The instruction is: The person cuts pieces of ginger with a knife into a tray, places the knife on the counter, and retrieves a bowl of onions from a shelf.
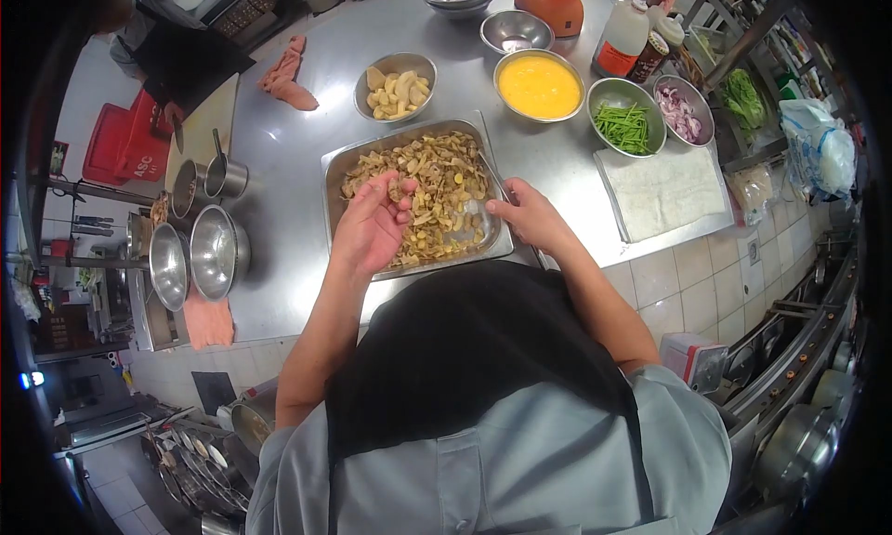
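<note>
Holding a Piece over the Tray

The left hand [372, 230], palm up, has its fingers curled round a brown piece [398, 192] above the tray [503, 245] of chopped bits [429, 233] on the desk [283, 186]. The right hand [533, 219] grips a metal tool [493, 173] at the tray's right side. Risks noted: a loose left grip could drop the piece; the tool, if sharp (cannot tell), could nick fingers through a careless swing.
</note>
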Motion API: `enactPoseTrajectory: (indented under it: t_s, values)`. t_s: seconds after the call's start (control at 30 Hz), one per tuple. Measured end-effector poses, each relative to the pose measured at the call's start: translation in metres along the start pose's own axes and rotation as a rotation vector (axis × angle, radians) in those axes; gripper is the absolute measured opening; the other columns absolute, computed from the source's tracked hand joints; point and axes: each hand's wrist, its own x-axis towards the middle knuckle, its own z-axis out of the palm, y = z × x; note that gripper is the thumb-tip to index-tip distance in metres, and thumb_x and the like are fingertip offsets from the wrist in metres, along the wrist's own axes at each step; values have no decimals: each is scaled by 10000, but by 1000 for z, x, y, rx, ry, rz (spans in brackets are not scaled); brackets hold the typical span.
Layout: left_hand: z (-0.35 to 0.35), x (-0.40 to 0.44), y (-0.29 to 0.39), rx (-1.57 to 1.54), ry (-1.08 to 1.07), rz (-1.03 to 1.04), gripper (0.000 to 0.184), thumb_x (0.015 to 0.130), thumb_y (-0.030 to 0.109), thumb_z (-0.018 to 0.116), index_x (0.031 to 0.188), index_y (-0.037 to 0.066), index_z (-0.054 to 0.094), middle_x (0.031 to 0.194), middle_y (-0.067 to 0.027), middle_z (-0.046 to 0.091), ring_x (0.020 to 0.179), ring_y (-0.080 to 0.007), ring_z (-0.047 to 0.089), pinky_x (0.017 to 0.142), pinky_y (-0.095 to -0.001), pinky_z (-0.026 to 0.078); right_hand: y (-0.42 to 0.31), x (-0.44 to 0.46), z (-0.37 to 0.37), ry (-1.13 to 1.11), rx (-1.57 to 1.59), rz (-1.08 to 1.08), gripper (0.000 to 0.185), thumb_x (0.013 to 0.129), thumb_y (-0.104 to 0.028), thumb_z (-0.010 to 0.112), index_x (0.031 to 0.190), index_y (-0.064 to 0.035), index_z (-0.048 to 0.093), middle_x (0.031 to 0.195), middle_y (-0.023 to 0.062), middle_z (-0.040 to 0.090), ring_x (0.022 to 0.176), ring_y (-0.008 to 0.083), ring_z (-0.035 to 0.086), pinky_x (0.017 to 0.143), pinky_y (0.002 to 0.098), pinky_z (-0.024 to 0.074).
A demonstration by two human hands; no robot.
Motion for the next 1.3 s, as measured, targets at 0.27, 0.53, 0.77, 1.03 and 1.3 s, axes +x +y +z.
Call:
enactPoseTrajectory:
  t_s: [0.27, 0.53, 0.77, 1.03, 1.3]
  values:
    - [-2, -7, -4, -72, 85, 31, 214, 1007, 82, 671, 1197, 105, 574, 1073, -114, 669, 942, -197, 654, 782, -297, 545, -21, -14, -5, 75, -137, -29, 521, 943, -352, 737, 1242, 42, 575, 1024, 216, 677, 946, 323, 657, 856, 429, 511]
    - [-7, -6, -8, -242, 114, -50, 100, 1006, 125, 694, 1060, 94, 616, 978, -67, 659, 887, -182, 649, 783, -307, 567, -53, -22, -5, 62, -182, -297, 436, 1057, -228, 556, 1425, 4, 571, 1106, 167, 689, 1011, 241, 646, 932, 369, 508]
    - [18, -17, -2, -244, 152, -91, 95, 1009, 108, 683, 1073, 75, 622, 967, -45, 647, 915, -167, 670, 820, -270, 595, -86, -37, 15, -215, 43, -265, 442, 1074, -211, 522, 1466, -9, 548, 1130, 102, 646, 991, 155, 582, 915, 321, 500]
    - [36, -31, -8, -79, -52, 33, 131, 1016, 74, 651, 1139, 83, 605, 1031, -56, 693, 947, -160, 689, 847, -305, 594, -98, -39, 34, -222, 52, -387, 492, 1068, -240, 562, 1497, -23, 456, 1072, 87, 633, 988, 150, 588, 892, 322, 496]
    - [41, -34, -10, 50, -147, 207, 89, 1002, -2, 628, 1058, 57, 592, 998, -113, 700, 899, -206, 698, 810, -336, 581, -110, -44, 31, -338, 249, -309, 400, 1065, -190, 565, 1425, -33, 486, 1032, 82, 658, 938, 160, 614, 854, 331, 491]
